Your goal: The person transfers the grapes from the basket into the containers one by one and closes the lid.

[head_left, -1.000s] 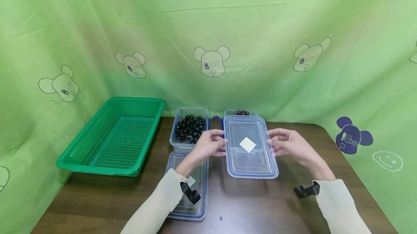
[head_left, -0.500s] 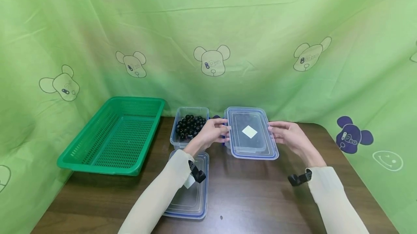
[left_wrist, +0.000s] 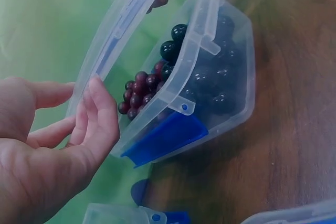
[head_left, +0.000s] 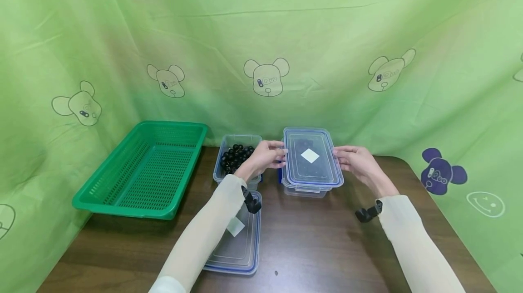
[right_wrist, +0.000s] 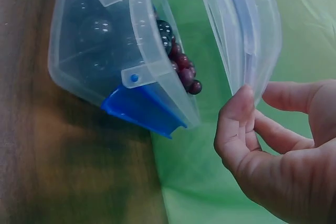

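Note:
My left hand (head_left: 263,158) and right hand (head_left: 359,165) pinch opposite long edges of a clear plastic lid (head_left: 312,170) with a blue seal and a white square sticker. Both wrist views show the lid tilted, a gap between it and the rim of a clear food container (left_wrist: 239,77) beneath. Inside that container are dark round grapes (left_wrist: 169,51) and smaller reddish grapes (left_wrist: 139,88). Its blue side clips (right_wrist: 142,111) hang unfastened. Just left of my left hand, a second clear container (head_left: 219,173) holds many black grapes (head_left: 234,159).
A second lid (head_left: 241,252) with a white sticker lies on the brown wooden table (head_left: 318,238), partly under my left forearm. On the left stands a green slotted basket (head_left: 159,170). A green printed curtain (head_left: 204,34) hangs behind and along the sides.
Both hands have moved the lid away from me, from in front of the right container to over it. The basket, the left container and the other lid have stayed put.

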